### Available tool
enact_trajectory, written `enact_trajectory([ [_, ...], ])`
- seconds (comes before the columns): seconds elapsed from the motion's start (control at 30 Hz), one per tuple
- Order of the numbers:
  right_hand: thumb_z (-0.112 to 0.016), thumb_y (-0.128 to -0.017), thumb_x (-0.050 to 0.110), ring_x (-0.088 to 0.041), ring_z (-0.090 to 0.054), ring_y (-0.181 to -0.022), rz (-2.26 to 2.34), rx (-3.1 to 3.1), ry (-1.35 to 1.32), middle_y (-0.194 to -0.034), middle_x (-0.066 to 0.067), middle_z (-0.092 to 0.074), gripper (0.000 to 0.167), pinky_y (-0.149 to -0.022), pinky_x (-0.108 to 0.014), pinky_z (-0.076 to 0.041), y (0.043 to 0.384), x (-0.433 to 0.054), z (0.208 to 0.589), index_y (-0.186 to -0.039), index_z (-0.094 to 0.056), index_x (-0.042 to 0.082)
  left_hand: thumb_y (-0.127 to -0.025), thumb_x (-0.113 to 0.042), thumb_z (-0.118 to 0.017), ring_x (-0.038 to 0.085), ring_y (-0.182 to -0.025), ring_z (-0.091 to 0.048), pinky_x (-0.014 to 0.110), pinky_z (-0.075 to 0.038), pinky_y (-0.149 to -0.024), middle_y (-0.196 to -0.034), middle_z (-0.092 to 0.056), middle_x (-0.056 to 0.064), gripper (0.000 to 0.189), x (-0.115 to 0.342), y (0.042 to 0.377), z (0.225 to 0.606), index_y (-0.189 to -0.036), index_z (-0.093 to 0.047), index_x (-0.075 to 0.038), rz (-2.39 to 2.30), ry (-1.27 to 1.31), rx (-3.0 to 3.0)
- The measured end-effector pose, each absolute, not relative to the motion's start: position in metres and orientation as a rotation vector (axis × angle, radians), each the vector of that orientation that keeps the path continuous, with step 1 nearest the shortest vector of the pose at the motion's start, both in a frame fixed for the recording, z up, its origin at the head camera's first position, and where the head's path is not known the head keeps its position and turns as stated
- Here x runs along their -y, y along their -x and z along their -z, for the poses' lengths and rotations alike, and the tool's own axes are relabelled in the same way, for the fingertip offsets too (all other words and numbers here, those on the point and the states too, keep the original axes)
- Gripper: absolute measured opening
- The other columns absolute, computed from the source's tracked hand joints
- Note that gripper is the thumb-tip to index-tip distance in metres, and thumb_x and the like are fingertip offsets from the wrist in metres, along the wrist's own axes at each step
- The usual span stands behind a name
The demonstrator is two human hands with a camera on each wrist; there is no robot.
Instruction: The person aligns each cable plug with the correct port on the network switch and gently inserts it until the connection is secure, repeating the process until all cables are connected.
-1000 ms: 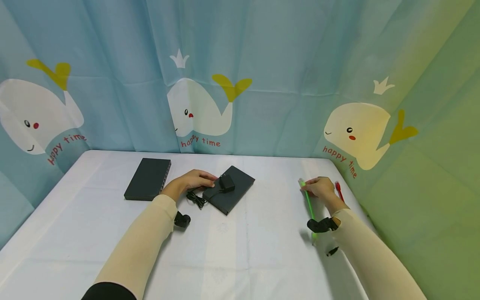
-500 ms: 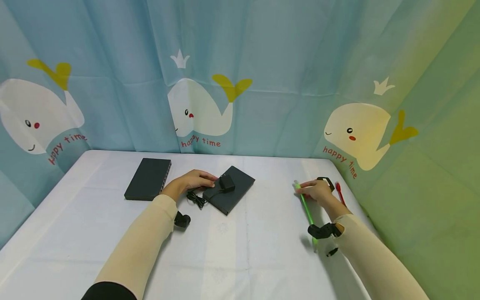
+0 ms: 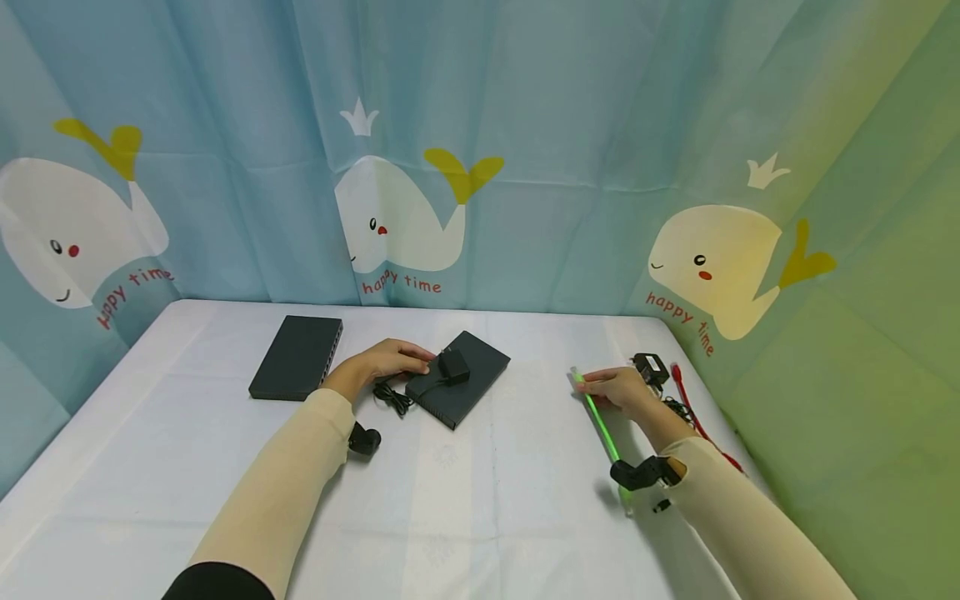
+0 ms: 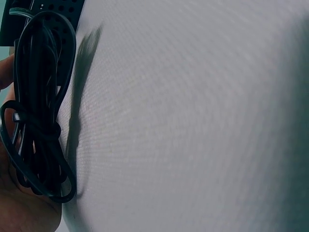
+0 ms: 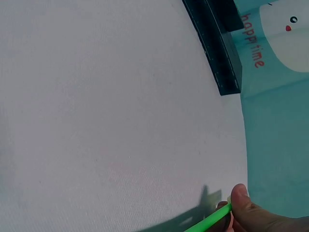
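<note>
Near the middle of the table my left hand (image 3: 386, 358) has its fingertips right at the edge of a flat black box (image 3: 472, 387), close to a power adapter (image 3: 453, 367) lying on it. The adapter's tied cord (image 4: 41, 106) bunches in front of that hand in the left wrist view, partly hiding the fingers; I cannot tell what they hold. On the right my right hand (image 3: 618, 387) pinches a green network cable (image 3: 600, 425) near its far plug, thumb against the boot. The cable slants toward me, its clear near plug beyond my wrist camera.
Another flat black box (image 3: 296, 358) lies to the left. Beyond my right forearm are a second power adapter (image 3: 651, 369), its cord (image 3: 678, 410) and a red cable (image 3: 693, 417). A patterned curtain (image 3: 525, 167) stands behind the white tabletop (image 3: 450, 517).
My right hand has moved left with the green cable's far end, slanting the cable more. The second adapter and more of the red cable have come into sight. The left hand has stayed put.
</note>
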State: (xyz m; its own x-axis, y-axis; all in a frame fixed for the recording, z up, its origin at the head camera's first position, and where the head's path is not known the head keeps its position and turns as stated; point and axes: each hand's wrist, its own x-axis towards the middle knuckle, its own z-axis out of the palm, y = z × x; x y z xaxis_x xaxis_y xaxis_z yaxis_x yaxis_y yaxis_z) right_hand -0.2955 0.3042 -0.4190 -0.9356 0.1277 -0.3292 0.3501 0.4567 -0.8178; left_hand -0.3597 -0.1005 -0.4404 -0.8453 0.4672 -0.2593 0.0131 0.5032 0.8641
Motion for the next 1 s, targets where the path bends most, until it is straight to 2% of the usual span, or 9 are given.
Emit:
enact_trajectory([
  [0.47, -0.072, -0.09, 0.008, -0.006, -0.058, -0.063, 1.492, -2.427, -0.35, -0.074, 0.006, -0.068, 0.036, -0.058, -0.019, -0.053, 0.289, -0.282, 0.425, -0.118, -0.064, -0.013, -0.094, -0.02, -0.066, 0.023, -0.114, -0.06, 0.029, -0.053, -0.085, -0.137, -0.058, 0.016, 0.042, 0.102, 0.359, 0.437, -0.133, -0.062, -0.006, -1.306, -0.424, -2.276],
  [1.0, -0.072, -0.09, 0.006, -0.004, -0.06, -0.064, 1.497, -2.393, -0.256, -0.074, 0.006, -0.07, 0.033, -0.058, -0.019, -0.053, 0.286, -0.269, 0.429, -0.116, -0.065, -0.013, -0.094, -0.02, -0.065, 0.026, -0.12, -0.057, 0.032, -0.052, -0.09, -0.139, -0.058, 0.016, 0.042, 0.102, 0.36, 0.439, -0.134, -0.062, -0.007, -1.303, -0.419, -2.27],
])
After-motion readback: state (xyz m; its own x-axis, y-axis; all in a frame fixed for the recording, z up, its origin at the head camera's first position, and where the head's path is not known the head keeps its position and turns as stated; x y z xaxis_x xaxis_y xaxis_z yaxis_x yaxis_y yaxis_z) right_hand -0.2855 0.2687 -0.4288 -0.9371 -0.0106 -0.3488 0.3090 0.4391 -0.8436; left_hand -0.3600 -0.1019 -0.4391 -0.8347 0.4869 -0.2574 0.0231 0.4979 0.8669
